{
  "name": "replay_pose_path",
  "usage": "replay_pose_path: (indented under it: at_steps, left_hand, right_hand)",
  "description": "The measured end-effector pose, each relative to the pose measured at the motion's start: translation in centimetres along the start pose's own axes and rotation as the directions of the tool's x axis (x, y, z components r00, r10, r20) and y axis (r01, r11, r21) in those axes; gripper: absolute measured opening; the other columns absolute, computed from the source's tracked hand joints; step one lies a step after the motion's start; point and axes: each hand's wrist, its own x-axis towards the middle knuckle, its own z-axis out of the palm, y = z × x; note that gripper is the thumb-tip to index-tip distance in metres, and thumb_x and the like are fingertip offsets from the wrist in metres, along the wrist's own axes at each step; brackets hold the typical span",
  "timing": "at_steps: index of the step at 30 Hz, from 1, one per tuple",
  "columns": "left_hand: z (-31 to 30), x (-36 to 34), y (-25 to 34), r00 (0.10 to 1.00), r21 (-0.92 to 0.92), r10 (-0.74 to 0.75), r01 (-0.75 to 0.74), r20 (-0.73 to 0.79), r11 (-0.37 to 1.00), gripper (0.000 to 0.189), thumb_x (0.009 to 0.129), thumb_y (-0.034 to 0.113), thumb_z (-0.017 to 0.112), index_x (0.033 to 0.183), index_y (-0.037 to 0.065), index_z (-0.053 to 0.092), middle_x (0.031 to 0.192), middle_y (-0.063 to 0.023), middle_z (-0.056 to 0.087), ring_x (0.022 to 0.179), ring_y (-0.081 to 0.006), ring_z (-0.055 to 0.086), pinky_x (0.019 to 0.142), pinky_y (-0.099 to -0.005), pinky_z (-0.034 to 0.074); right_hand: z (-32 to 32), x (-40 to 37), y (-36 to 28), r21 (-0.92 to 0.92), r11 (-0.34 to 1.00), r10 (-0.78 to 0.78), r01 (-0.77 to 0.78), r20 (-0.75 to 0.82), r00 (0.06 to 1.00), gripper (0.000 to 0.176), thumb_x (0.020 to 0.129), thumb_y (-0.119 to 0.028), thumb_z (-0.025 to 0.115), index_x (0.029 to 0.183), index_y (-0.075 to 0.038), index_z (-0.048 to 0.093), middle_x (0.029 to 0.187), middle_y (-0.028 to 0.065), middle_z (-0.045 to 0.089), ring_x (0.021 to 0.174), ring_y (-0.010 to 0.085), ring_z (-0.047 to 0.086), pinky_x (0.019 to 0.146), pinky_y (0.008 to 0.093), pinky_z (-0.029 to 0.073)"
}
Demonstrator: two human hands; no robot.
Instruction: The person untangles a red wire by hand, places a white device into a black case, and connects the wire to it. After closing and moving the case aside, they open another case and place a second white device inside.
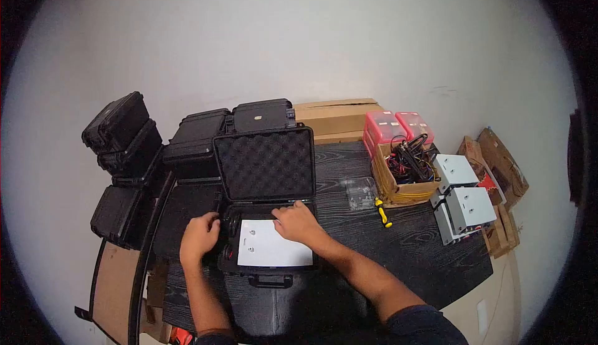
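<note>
An open black hard case stands on the table in front of me, its raised lid lined with egg-crate foam. In its base lies a white panel box with small metal fittings near its left side. My right hand reaches over the box's back edge, fingers bent down into the dark foam. At the case's left rim is my left hand, fingers curled together beside a dark cable-like shape. What either hand pinches, if anything, is too dark to make out.
Closed black cases are stacked at the left and behind. On the right are a cardboard box of cables, red-and-clear bins, a yellow screwdriver, a clear plastic tray and white panel boxes.
</note>
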Motion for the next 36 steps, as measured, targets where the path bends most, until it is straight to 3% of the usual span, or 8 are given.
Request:
replay_pose_path:
  at_steps: [5, 8, 21, 24, 28, 31, 33, 36]
  left_hand:
    - [1.6, -0.4, 2.0, 0.996, -0.022, -0.071, 0.072, 0.051, 0.997, 0.046, 0.092, 0.035, 0.074, 0.123, 0.001, 0.074, 0.093, -0.0249, 0.076, 0.089, -0.0425, 0.075, 0.08, -0.0482, 0.059]
    - [3.5, -0.2, 1.1, 0.997, 0.192, -0.061, 0.052, 0.042, 0.98, 0.047, 0.091, 0.04, 0.075, 0.122, 0.004, 0.074, 0.096, -0.0265, 0.076, 0.091, -0.0444, 0.074, 0.083, -0.0523, 0.059]
    - [5.4, 0.5, 2.2, 0.985, 0.357, -0.121, 0.157, -0.12, 0.921, 0.034, 0.087, 0.032, 0.074, 0.094, -0.001, 0.076, 0.087, -0.0252, 0.075, 0.081, -0.0432, 0.075, 0.077, -0.0512, 0.061]
    - [5.6, 0.6, 2.1, 0.986, 0.378, -0.134, 0.162, -0.098, 0.912, 0.035, 0.09, 0.033, 0.072, 0.098, -0.001, 0.076, 0.087, -0.026, 0.074, 0.084, -0.0436, 0.074, 0.077, -0.0527, 0.06]
    - [5.9, 0.5, 1.9, 0.992, 0.407, -0.101, 0.125, -0.081, 0.905, 0.035, 0.09, 0.034, 0.073, 0.098, 0.0, 0.076, 0.088, -0.0249, 0.074, 0.083, -0.0432, 0.074, 0.076, -0.052, 0.06]
    - [6.6, 0.5, 1.4, 0.994, 0.419, -0.053, 0.088, -0.096, 0.904, 0.034, 0.09, 0.034, 0.074, 0.095, 0.0, 0.074, 0.084, -0.023, 0.074, 0.079, -0.0418, 0.074, 0.075, -0.0512, 0.06]
    - [7.1, 0.4, 0.9, 0.993, 0.43, -0.018, 0.066, -0.114, 0.9, 0.033, 0.089, 0.034, 0.075, 0.092, 0.001, 0.073, 0.08, -0.0212, 0.074, 0.076, -0.0404, 0.074, 0.074, -0.0506, 0.059]
    - [7.3, 0.6, 0.8, 0.992, 0.412, 0.012, 0.041, -0.125, 0.91, 0.033, 0.09, 0.035, 0.075, 0.091, 0.001, 0.073, 0.078, -0.021, 0.073, 0.074, -0.041, 0.074, 0.072, -0.0501, 0.058]
  right_hand:
    - [-0.2, -0.1, -0.1, 0.0, 1.0, 0.001, -0.001, 0.018, 1.0, 0.029, 0.096, -0.029, 0.063, 0.111, -0.006, 0.071, 0.096, 0.0126, 0.076, 0.088, 0.0314, 0.073, 0.088, 0.0465, 0.047]
    - [0.0, -0.1, 0.0, -0.002, 1.0, 0.008, -0.008, 0.013, 1.0, 0.029, 0.096, -0.029, 0.063, 0.112, -0.006, 0.071, 0.098, 0.0128, 0.076, 0.089, 0.0315, 0.073, 0.088, 0.0468, 0.047]
    - [-0.4, -0.2, 0.0, 0.072, 0.997, 0.039, -0.041, 0.032, 0.999, 0.031, 0.095, -0.028, 0.063, 0.114, -0.005, 0.072, 0.097, 0.0126, 0.076, 0.091, 0.0305, 0.073, 0.087, 0.0462, 0.045]
    - [-0.3, -0.2, 0.1, 0.099, 0.993, 0.06, -0.058, -0.015, 0.998, 0.029, 0.094, -0.027, 0.065, 0.112, -0.006, 0.073, 0.097, 0.0116, 0.076, 0.09, 0.0301, 0.072, 0.087, 0.0457, 0.045]
    - [-2.9, -0.4, 1.0, 0.384, 0.923, 0.193, -0.019, -0.42, 0.887, 0.017, 0.089, -0.019, 0.07, 0.1, -0.008, 0.077, 0.097, 0.0104, 0.077, 0.09, 0.0299, 0.073, 0.087, 0.0446, 0.05]
    - [-8.3, -2.0, 5.7, 0.307, 0.929, 0.344, -0.205, -0.519, 0.783, 0.017, 0.084, -0.016, 0.071, 0.096, -0.007, 0.078, 0.098, 0.0127, 0.078, 0.091, 0.0349, 0.074, 0.086, 0.0491, 0.055]
    - [-10.8, -4.0, 12.0, 0.187, 0.928, 0.363, -0.321, -0.637, 0.68, 0.027, 0.086, -0.019, 0.071, 0.109, -0.006, 0.075, 0.11, 0.0176, 0.076, 0.099, 0.0385, 0.072, 0.089, 0.0493, 0.055]
    - [-17.2, -8.6, 19.7, 0.016, 0.701, 0.608, -0.713, -0.536, 0.586, 0.038, 0.088, -0.023, 0.07, 0.122, -0.005, 0.069, 0.118, 0.0199, 0.074, 0.108, 0.0403, 0.07, 0.094, 0.0499, 0.055]
